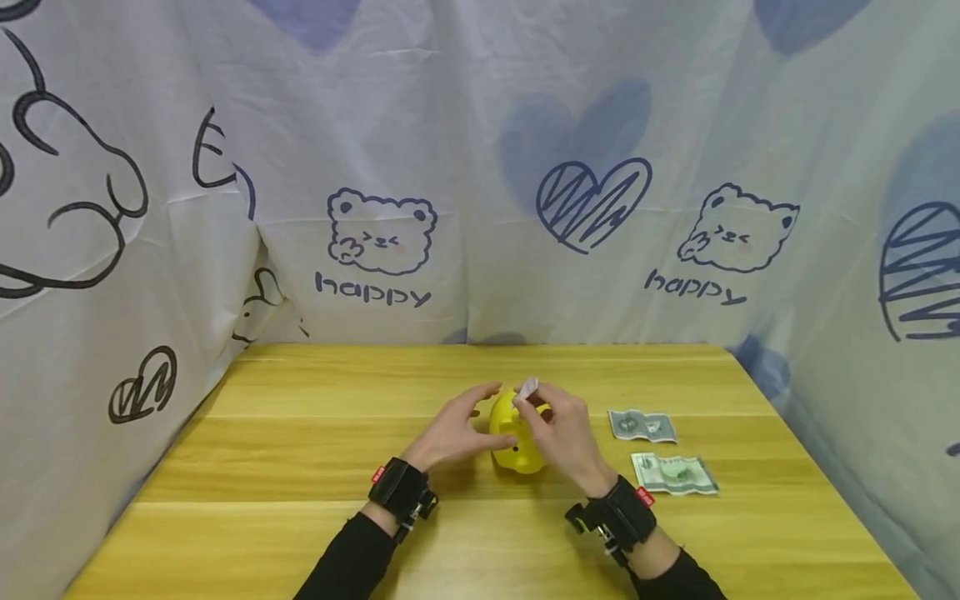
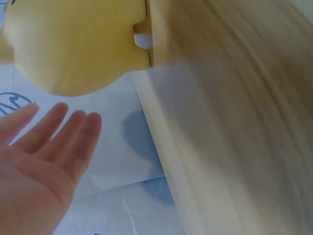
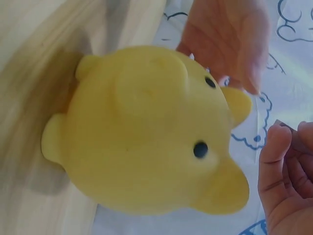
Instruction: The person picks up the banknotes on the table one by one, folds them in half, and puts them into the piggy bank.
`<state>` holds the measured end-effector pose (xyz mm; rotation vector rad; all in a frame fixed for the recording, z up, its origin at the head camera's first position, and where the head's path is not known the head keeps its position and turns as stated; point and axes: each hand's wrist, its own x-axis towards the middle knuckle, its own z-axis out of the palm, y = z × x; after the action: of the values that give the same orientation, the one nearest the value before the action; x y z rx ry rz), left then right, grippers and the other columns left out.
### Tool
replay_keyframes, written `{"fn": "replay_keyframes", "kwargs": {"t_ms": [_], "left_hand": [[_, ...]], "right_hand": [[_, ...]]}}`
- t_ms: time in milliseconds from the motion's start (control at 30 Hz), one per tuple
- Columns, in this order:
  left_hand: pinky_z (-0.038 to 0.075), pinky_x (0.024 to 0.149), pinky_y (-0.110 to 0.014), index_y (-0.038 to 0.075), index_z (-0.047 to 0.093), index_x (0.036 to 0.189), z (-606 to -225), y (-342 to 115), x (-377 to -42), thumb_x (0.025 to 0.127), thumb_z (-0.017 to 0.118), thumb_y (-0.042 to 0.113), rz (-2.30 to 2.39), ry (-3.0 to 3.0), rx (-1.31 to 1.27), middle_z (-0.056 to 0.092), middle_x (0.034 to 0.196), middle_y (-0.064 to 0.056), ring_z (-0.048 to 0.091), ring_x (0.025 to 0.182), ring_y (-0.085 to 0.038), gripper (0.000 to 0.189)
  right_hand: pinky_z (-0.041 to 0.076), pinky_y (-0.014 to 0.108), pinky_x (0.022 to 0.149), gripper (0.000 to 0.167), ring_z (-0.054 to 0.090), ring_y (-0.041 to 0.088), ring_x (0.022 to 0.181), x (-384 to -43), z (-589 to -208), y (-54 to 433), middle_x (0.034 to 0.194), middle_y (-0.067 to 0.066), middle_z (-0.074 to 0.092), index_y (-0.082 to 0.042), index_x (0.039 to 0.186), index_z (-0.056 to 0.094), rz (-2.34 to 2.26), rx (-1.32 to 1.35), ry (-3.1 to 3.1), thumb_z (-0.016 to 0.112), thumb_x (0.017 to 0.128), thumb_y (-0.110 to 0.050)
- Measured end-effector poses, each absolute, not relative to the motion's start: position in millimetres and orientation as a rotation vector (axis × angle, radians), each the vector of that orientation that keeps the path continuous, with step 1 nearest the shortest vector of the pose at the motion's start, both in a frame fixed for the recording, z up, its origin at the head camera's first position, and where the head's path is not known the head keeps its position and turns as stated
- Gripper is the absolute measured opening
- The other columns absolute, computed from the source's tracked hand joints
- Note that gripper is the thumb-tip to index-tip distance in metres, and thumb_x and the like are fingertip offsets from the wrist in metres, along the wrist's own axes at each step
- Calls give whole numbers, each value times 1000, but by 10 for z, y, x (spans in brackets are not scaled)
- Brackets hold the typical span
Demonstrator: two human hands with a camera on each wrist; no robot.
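Right hand [image 1: 558, 425] pinches a folded paper [image 1: 528, 388] above the yellow piggy bank [image 3: 142, 147], 2 banknotes [image 1: 675, 474] lie right of it, and the left hand [image 1: 450, 429] spreads loosely at its left, so pushing down hard might tip the unclasped piggy bank.

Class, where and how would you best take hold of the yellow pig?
Likely round the bulging body of the yellow pig, from the person's left: it stands upright on its feet, and the left hand is open beside that side.
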<state>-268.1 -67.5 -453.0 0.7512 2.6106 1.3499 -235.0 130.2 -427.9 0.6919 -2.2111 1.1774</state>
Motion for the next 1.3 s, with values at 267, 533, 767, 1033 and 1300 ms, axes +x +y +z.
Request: {"fn": "replay_keyframes", "kwargs": {"t_ms": [267, 533, 767, 1033, 1300], "left_hand": [[40, 108, -53, 16, 36, 152, -4528, -609, -2692, 76, 78, 57, 1316, 2639, 708, 40, 155, -6, 42, 138, -35, 96], [32, 112, -58, 16, 37, 151, -4490, -571, -2685, 77, 79, 53, 1307, 2684, 680, 43, 152, -10, 38, 141, -34, 94], [33, 113, -56, 14, 37, 151, -4524, -515, -2702, 77, 78, 53, 1302, 2693, 674, 43, 152, -10, 38, 141, -33, 93], [31, 114, -55, 13, 34, 152, -4516, -473, -2684, 76, 78, 54, 1290, 2670, 651, 38, 155, -10, 36, 143, -33, 97], [35, 113, -50, 13, 29, 154, -4551, -447, -2694, 78, 78, 54, 1253, 2639, 693, 35, 157, -11, 38, 141, -31, 100]], "right_hand": [[55, 25, 59, 12, 67, 15, 76, -2396, -4229, 1411, 89, 6, 70, -6, 105, 70, 1212, 652, -2205, 64, 95, -9], [54, 23, 60, 13, 68, 15, 75, -2502, -4232, 1482, 90, 7, 71, -6, 105, 70, 1174, 605, -2213, 63, 96, -11], [56, 23, 64, 14, 69, 16, 75, -2559, -4279, 1540, 92, 8, 73, -6, 106, 71, 1199, 544, -2278, 62, 97, -13], [56, 23, 66, 16, 70, 17, 76, -2598, -4318, 1569, 89, 8, 74, -6, 107, 71, 1197, 521, -2338, 63, 97, -15], [58, 30, 68, 16, 70, 17, 81, -2616, -4342, 1550, 89, 5, 74, -9, 105, 72, 1172, 476, -2415, 63, 97, -19]]}}
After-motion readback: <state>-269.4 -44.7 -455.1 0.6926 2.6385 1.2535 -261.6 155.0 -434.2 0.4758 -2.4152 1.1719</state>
